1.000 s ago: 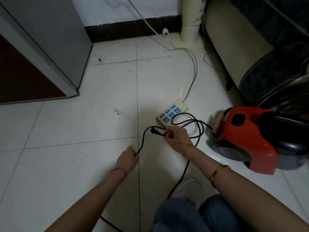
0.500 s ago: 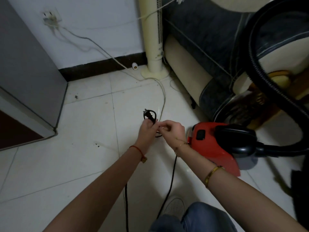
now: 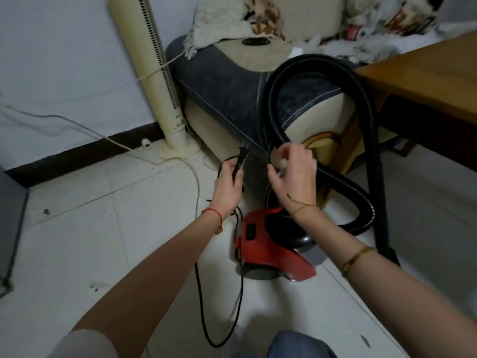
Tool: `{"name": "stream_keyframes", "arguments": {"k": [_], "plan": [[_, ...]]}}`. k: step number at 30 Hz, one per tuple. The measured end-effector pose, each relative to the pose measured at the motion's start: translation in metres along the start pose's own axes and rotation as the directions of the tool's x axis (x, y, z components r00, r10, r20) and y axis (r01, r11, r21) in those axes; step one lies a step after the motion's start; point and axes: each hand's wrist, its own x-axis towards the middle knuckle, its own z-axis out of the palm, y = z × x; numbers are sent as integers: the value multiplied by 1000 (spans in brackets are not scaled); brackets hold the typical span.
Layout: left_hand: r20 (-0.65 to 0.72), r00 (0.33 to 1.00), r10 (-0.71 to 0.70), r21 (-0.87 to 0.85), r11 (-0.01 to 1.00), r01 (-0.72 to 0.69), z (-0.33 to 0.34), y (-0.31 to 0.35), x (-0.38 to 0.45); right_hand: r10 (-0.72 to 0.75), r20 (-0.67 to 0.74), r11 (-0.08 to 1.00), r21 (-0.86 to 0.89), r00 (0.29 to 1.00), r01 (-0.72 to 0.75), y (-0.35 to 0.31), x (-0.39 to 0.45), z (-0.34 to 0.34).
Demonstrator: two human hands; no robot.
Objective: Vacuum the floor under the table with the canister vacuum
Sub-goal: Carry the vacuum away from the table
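The left hand grips the limp black cord just below its plug while the right hand hovers open-fingered, holding nothing; the red canister vacuum, likely fairly heavy and rigid, sits on the floor, best lifted by its body, its ribbed hose springy.

my vacuum: glossy red plastic | hose: ribbed black plastic | table: smooth wood | floor: glossy tile

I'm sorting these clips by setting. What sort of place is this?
Most likely a home living room: a cushioned sofa against the wall, a tower fan beside it, and a wooden table on a tiled floor.
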Motion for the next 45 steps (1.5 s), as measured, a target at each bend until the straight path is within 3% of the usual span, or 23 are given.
{"name": "stream_keyframes", "arguments": {"k": [4, 12, 18, 23, 31, 37, 40, 45], "plan": [[116, 993, -12, 62, 998, 4, 35, 6, 5, 65, -77, 977, -199, 995, -79, 45, 21, -34], [263, 964, 43, 125, 989, -78, 105, -3, 2, 212, 192, 922, -365, 958, -130, 122, 12, -45], [379, 921, 90, 233, 954, -189, 145, -16, 1, 470, 245, 867, -311, 848, -390, 155, 17, -45], [466, 880, 91, 291, 923, -250, 150, -24, -3, 534, 270, 844, -223, 801, -487, 171, 27, -39], [532, 831, 160, 363, 844, -395, 151, -32, -8, 540, 183, 841, -157, 821, -518, 188, 33, -39], [612, 780, 132, 448, 755, -479, 155, -37, -9, 563, 159, 826, -91, 811, -556, 193, 38, -41], [637, 757, 147, 466, 709, -529, 155, -36, -7, 615, 155, 783, -6, 773, -622, 194, 40, -43], [711, 702, 49, 509, 653, -561, 154, -30, 3, 613, 110, 788, -5, 783, -616, 196, 40, -39]]}}
